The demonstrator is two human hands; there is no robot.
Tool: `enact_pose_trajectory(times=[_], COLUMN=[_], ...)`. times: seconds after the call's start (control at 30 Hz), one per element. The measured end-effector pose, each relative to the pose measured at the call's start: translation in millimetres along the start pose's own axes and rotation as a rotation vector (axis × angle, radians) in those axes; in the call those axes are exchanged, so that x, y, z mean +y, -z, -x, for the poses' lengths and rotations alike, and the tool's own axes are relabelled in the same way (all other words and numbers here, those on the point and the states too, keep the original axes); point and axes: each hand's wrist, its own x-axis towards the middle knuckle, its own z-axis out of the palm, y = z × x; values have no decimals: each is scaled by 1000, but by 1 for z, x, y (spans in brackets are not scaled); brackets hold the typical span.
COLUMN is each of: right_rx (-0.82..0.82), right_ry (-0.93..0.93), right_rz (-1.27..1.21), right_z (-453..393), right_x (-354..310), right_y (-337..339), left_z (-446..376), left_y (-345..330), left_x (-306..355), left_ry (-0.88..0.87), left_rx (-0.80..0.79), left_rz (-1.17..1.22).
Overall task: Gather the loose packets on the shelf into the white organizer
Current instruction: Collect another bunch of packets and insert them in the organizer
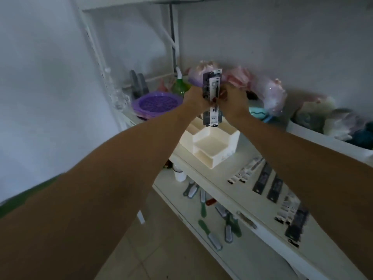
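A: What's on the shelf (226,178)?
B: The organizer (212,146) stands mid-shelf, its front trays bare. Loose packets (268,184) lie toward the shelf's right end, near the front edge.
A: And the hands?
B: Left hand (196,100) and right hand (235,104) both grip an upright stack (212,96) of packets just above the organizer.

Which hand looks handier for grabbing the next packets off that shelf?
Probably the right hand: the loose packets lie on the shelf beneath the right arm. The left hand could keep the held bundle.
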Motion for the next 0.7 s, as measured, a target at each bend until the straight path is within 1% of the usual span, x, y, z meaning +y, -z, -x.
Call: enact_pose_trajectory(times=[0.07,0.13,0.27,0.33,0.43,0.5,0.57,0.7], right_rx=[43,40,44,43,34,0,-50,-247], right_ry=[26,52,27,-18,-140,-199,-208,-144], right_rz=[51,107,161,231,349,407,464,718], right_z=[-17,-29,-58,-68,-84,-95,-107,-118], right_x=[3,-2,3,15,33,45,56,65], right_y=[-21,-39,-61,-70,-84,-90,-91,-90], left_z=[-22,-39,-77,-94,-121,-137,-155,-177], left_y=[7,7,-6,-15,-29,-39,-48,-54], left_x=[-16,-29,-44,-49,-60,-65,-70,-85], left_ry=[-27,-40,-66,-88,-167,-193,-229,-276], left_rx=[6,34,53,27,-19,-55,-115,-382], left_rz=[-7,3,39,7,-127,-192,-237,-280])
